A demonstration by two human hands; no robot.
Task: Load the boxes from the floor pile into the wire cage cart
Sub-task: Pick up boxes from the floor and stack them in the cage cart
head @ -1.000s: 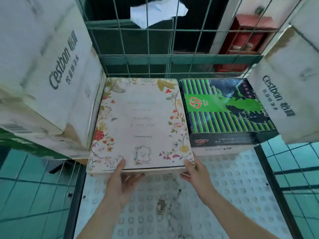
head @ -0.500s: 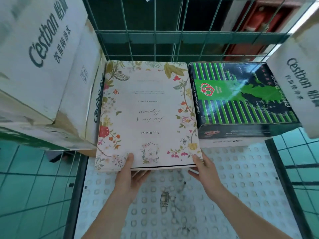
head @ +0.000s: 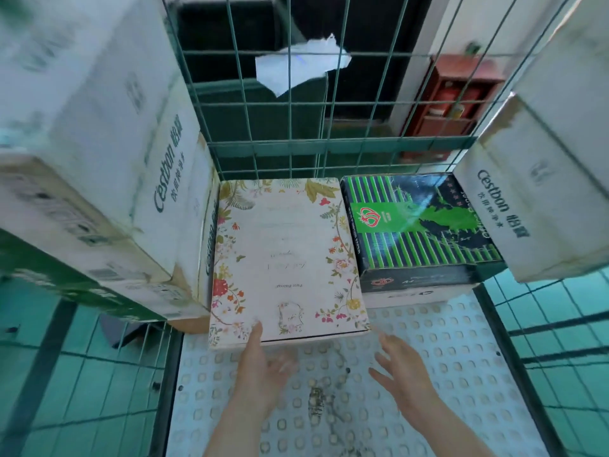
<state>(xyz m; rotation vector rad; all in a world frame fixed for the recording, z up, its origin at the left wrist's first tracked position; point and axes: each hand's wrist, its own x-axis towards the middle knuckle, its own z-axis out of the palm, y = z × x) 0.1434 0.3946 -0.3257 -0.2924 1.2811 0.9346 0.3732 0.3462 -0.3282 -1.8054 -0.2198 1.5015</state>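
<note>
Down at the back of the wire cage cart [head: 290, 153], seen from my head camera, the floral box [head: 286, 258] lies flat with its far edge against the green mesh and its printed lid facing up. My left hand [head: 260, 367] is at the near edge of that box. The thumb lies over the lid's near left part, and the fingers are loose and apart below the edge, blurred, gripping nothing that I can make out. My right hand [head: 405, 371] hovers just off the box's near right corner with its fingers spread wide, clear of the cardboard and above the cart's studded white deck [head: 445, 341]. Right of the floral box, close beside it, sits the green-and-black box [head: 418, 232], with a white strip showing beneath its front. Tight against the floral box's left edge rises a stack of Cestbon cartons [head: 99, 143], white and much taller than it. Another Cestbon carton [head: 514, 199] stands beyond the green-and-black box, further right. Above the floral box a crumpled white sheet [head: 300, 65] hangs on the mesh. Through the wires, up and to the right, a red cabinet [head: 454, 103] stands against a pale wall. Teal floor tiles [head: 66, 374] show beyond the cart's sides, left and right of the box.
</note>
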